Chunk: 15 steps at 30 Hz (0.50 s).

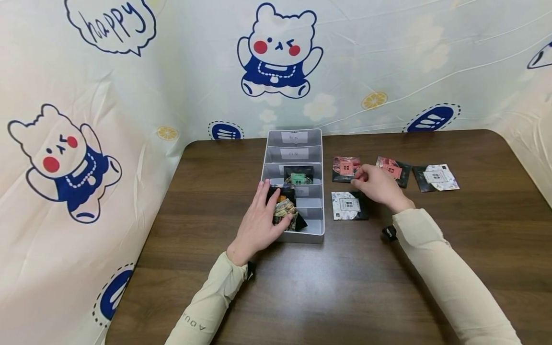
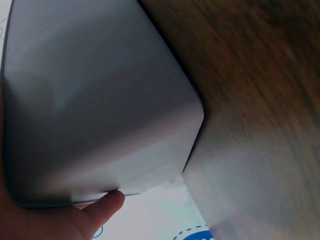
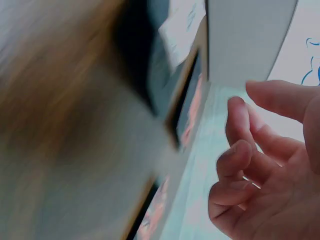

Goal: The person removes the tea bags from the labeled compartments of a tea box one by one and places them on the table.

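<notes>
My left hand [image 1: 260, 218] lies along the left rim of a grey divided box [image 1: 304, 237], fingers extended over its near compartments. Beneath them show a colourful packet [image 1: 284, 213] and a dark packet [image 1: 276, 191], partly hidden. In the left wrist view, a fingertip [image 2: 112, 204] touches the box's rim. My right hand [image 1: 379, 187] hovers beside a red-and-black packet [image 1: 345, 167] and above a white-and-black packet [image 1: 348, 205]. The right wrist view shows its fingers loosely bent, thumb apart from them, nothing between. A green-labelled packet [image 1: 297, 178] sits in the middle compartment.
Another red-and-black packet [image 1: 398, 172] and another white-and-black packet [image 1: 437, 177] lie to the right on the brown wooden table [image 1: 336, 287]. Paper labels [image 1: 294, 154] mark the box's compartments. A printed cloth [image 1: 189, 72] hangs behind the table and at its sides.
</notes>
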Tool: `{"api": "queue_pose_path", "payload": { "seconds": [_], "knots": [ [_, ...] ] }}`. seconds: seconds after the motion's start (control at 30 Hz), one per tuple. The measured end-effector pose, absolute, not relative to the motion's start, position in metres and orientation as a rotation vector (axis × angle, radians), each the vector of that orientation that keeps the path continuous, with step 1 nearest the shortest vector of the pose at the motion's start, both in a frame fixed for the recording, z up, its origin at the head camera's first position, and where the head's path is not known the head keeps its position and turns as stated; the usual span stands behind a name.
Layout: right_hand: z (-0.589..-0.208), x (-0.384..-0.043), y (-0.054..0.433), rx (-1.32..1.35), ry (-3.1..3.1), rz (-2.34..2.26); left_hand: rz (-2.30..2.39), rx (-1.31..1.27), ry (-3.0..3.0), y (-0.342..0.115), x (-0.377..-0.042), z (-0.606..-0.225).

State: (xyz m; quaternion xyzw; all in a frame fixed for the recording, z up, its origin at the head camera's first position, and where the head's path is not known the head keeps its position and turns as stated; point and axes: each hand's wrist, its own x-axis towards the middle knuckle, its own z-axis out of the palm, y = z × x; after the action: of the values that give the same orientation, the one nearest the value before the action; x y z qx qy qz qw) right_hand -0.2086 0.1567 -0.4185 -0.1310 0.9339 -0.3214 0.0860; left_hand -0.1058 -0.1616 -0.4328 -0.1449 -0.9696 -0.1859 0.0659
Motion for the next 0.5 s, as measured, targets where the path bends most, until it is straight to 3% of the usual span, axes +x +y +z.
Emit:
{"api": "queue_pose_path", "payload": {
  "seconds": [0.5],
  "knots": [
    [-0.392,-0.212,0.093,-0.583,2.891,-1.13,-0.552,-0.442,-2.926,-0.163,-0.107,-0.434]
  ]
}}
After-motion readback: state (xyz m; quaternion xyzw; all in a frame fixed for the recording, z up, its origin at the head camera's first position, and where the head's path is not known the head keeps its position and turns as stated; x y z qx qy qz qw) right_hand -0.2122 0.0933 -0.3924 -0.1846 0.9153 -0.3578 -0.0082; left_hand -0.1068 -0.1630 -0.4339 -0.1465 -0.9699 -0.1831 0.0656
